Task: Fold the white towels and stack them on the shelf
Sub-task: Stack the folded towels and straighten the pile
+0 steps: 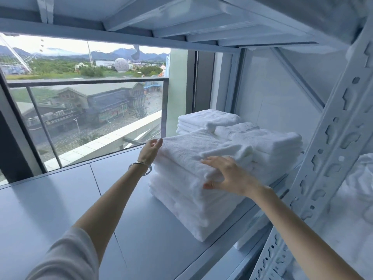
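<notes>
Both hands squaring a folded white towel onto the near stack, right end of the shelf.

Top towel (193, 150) lies on the near stack (191, 205), close to the shelf (80, 199) front edge at its right end, beside the upright (331, 150). Left hand (151, 148), fingers straight, rests against the towel's far-left corner, likely nudging it flush. Right hand (226, 174), fingers spread and relaxed, lies on the near-right edge, thumb at the side folds, probably to steady the pile. A second stack (268, 142) stands just behind, a third (205, 120) toward the back corner. Bangles (141, 167) on left wrist. Window (84, 93) behind the shelf.
</notes>
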Demonstrator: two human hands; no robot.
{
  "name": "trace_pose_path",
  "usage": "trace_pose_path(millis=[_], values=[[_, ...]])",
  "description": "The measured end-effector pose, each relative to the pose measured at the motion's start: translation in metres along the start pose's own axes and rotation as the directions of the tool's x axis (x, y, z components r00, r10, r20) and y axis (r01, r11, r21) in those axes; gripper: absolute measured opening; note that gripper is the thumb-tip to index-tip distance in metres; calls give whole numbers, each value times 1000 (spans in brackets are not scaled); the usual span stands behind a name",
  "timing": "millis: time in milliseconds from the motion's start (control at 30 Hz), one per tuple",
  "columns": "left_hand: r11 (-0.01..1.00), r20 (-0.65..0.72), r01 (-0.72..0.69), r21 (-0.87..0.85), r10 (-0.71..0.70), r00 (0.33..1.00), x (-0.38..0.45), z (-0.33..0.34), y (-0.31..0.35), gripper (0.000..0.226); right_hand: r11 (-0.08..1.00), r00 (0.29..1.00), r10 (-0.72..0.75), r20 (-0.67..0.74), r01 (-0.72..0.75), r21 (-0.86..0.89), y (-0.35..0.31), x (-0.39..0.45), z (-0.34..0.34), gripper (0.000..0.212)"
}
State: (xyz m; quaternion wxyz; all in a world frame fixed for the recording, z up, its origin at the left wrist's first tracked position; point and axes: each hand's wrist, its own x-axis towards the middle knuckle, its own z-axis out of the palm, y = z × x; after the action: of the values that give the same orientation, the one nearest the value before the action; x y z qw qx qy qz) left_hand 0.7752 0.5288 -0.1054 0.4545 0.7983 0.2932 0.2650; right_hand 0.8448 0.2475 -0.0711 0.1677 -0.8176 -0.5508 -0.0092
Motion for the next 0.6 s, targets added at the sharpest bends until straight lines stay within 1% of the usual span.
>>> trace_pose_path(millis=[33, 67, 133, 167, 200, 233, 267, 300, 333, 400, 433, 467, 500, 533, 567, 600], values=[[999, -6, 29, -20, -29, 1000, 4, 2, 4, 31, 999, 999, -6, 41, 7, -32, 1, -2, 1, 77], [997, -18, 64, -47, -65, 998, 7, 4, 7, 32, 996, 998, -21, 60, 26, -81, 0, -5, 3, 79], [973, -36, 122, -195, -131, 991, 11, 5, 14, 26, 987, 994, -97, 49, 102, -127, -7, -9, 6, 76], [948, -41, 119, -295, -138, 990, 13, 5, 13, 21, 986, 989, -144, 41, 147, -83, -10, -7, 4, 72], [919, -38, 109, -379, -133, 990, 15, 4, 13, 17, 985, 985, -172, 27, 172, 7, -10, -3, 0, 68], [896, -25, 103, -431, -126, 992, 15, 3, 12, 13, 981, 987, -159, 14, 156, 112, -4, 7, -4, 65], [889, -11, 102, -446, -119, 993, 13, 1, 10, 9, 974, 994, -107, 7, 103, 199, 8, 18, -9, 64], [903, -11, 97, -419, -112, 994, 14, -1, 5, 6, 968, 1000, -24, 14, 20, 251, 25, 27, -13, 64], [919, -18, 93, -382, -108, 994, 13, -1, 1, 7, 964, 996, 83, 42, -91, 250, 47, 33, -16, 61], [963, -34, 60, -263, -72, 997, 14, 2, -7, 12, 939, 949, 302, 91, -312, 147, 84, 35, -15, 39], [981, -47, 43, -191, -53, 997, 12, 4, -8, 15, 925, 925, 370, 84, -375, 57, 94, 35, -14, 34], [990, -71, 29, -137, -39, 997, 11, 6, -9, 17, 911, 910, 411, 56, -409, -56, 98, 36, -13, 35], [995, -94, 17, -100, -26, 995, 11, 7, -10, 19, 895, 910, 415, -7, -409, -176, 92, 41, -14, 36], [997, -109, 21, -80, -29, 994, 11, 8, -11, 20, 883, 925, 368, -98, -381, -273, 79, 45, -17, 35], [996, -116, 31, -89, -41, 992, 11, 6, -11, 20, 893, 940, 293, -174, -334, -303, 70, 50, -20, 34], [986, -112, 53, -158, -71, 991, 11, 5, -11, 19, 915, 953, 230, -195, -280, -290, 65, 57, -21, 33]])
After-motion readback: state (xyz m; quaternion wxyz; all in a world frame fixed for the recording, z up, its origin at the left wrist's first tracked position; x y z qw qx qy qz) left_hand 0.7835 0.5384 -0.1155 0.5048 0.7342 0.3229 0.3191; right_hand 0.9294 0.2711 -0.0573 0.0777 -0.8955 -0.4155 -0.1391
